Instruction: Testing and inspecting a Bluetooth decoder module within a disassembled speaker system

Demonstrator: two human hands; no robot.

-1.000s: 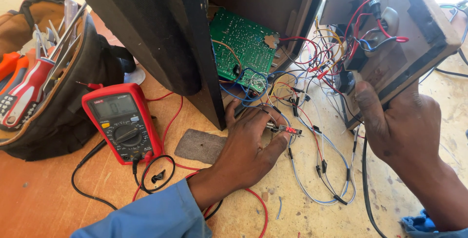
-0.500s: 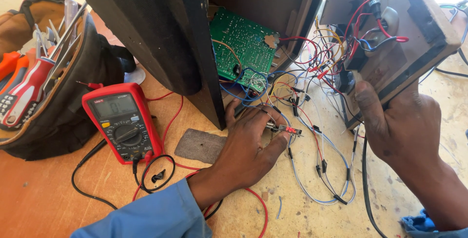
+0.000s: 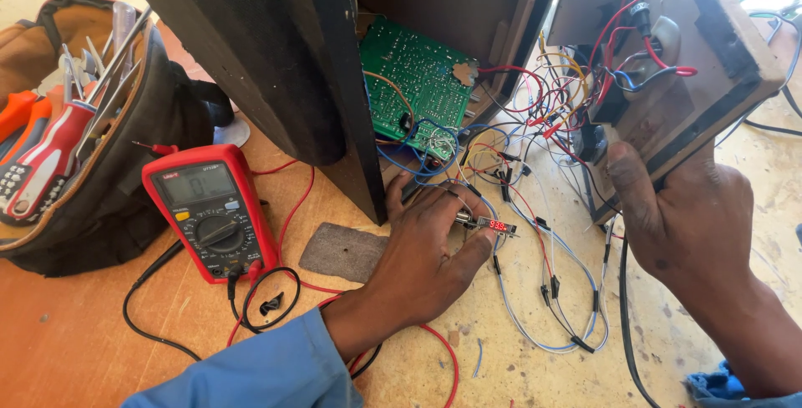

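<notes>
Pinching a small, light, fragile display module (image 3: 493, 225) on the desk (image 3: 75, 349) amid thin wires, the left hand (image 3: 426, 249) should keep to its edges, while the right hand (image 3: 685, 216) clasps the wooden panel (image 3: 710, 65).

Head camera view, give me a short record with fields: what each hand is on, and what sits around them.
left hand: pinching a small red-lit display module among loose wires
right hand: gripping the edge of a tilted wooden panel
circuit board: green, inside the dark cabinet
multimeter: red, flat on the table, leads attached
tool bag: far left, holding screwdrivers
</notes>
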